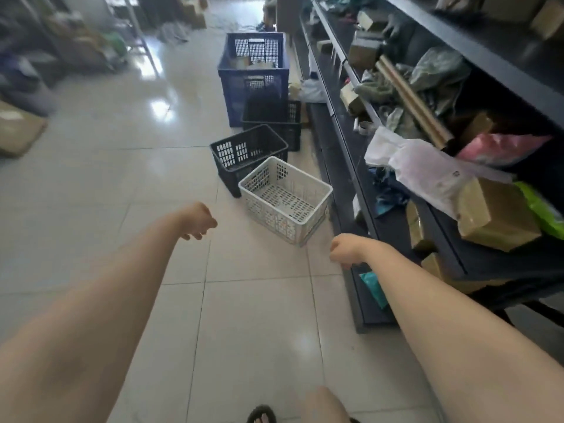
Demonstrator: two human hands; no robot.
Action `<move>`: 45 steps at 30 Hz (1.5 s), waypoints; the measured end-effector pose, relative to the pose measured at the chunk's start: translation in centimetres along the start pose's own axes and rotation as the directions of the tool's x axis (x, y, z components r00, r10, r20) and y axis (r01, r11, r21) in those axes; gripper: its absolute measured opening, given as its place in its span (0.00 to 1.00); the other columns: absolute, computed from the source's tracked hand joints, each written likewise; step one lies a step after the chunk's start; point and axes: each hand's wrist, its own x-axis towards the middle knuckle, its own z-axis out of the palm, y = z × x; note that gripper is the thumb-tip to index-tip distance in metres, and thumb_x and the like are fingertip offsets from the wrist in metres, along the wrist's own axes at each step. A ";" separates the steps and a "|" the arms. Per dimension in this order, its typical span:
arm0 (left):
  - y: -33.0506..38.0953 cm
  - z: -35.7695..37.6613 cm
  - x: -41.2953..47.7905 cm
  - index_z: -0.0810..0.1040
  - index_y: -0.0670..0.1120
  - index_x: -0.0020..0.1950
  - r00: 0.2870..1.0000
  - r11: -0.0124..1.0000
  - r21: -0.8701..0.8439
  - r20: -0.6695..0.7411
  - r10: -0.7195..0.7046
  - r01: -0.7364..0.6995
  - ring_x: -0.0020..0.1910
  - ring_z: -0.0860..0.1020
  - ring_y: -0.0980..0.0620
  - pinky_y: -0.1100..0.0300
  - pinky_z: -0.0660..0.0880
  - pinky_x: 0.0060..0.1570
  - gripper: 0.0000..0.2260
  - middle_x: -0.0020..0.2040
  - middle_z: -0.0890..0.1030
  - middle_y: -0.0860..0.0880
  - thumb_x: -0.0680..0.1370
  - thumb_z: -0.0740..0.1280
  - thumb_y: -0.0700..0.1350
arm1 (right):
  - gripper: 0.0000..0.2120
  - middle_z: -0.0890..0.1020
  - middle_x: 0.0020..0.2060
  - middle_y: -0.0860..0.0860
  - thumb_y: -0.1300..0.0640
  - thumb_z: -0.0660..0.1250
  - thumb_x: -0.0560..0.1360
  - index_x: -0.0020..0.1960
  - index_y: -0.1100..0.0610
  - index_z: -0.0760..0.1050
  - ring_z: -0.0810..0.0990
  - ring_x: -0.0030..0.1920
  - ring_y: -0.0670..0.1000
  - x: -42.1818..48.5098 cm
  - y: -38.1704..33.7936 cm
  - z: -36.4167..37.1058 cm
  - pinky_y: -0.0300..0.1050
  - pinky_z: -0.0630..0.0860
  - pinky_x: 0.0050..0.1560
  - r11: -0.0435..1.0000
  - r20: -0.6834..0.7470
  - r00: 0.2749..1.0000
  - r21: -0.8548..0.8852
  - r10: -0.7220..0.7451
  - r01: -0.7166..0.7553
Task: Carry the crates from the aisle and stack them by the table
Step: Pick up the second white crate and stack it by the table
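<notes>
Floor (91, 178): glossy pale tiles, aisle beside shelf (488, 68).
Left hand (198, 221): fingers loosely curled, holds nothing.
Right hand (345, 248): the same.
White crate (285, 199): on floor just ahead, empty; likely light and stiff, so grip opposite rims.
Black crate (248, 151): just behind, tilted.
Blue crate (253, 71): farthest, loaded, probably heavier.

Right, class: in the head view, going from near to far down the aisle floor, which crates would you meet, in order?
white crate → nearer black crate → farther black crate → blue crate
</notes>
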 end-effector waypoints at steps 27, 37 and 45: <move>17.8 -14.5 52.6 0.76 0.33 0.60 0.987 0.936 0.313 0.056 0.151 -0.161 0.55 0.76 0.41 0.52 0.71 0.55 0.15 0.61 0.77 0.35 0.77 0.60 0.39 | 0.09 0.77 0.43 0.58 0.54 0.62 0.75 0.48 0.61 0.71 0.77 0.42 0.58 46.3 0.4 -26.3 0.47 0.77 0.40 0.796 0.007 0.907 0.476 0.422 -0.374; 17.6 -9.9 76.6 0.76 0.35 0.46 0.956 0.845 0.471 0.253 0.146 -0.254 0.46 0.75 0.40 0.56 0.67 0.41 0.08 0.51 0.79 0.33 0.74 0.62 0.39 | 0.16 0.78 0.47 0.59 0.58 0.61 0.74 0.59 0.62 0.72 0.76 0.34 0.54 61.9 4.0 -18.9 0.38 0.68 0.29 0.405 0.268 0.683 0.639 0.679 -0.654; 11.9 0.9 90.3 0.75 0.32 0.58 0.975 0.847 0.516 0.221 0.016 -0.131 0.56 0.76 0.35 0.54 0.69 0.46 0.16 0.57 0.78 0.32 0.75 0.62 0.40 | 0.23 0.78 0.56 0.58 0.56 0.68 0.71 0.63 0.64 0.71 0.78 0.51 0.58 74.6 7.0 -8.2 0.47 0.75 0.48 0.216 0.306 0.591 0.728 0.747 -0.651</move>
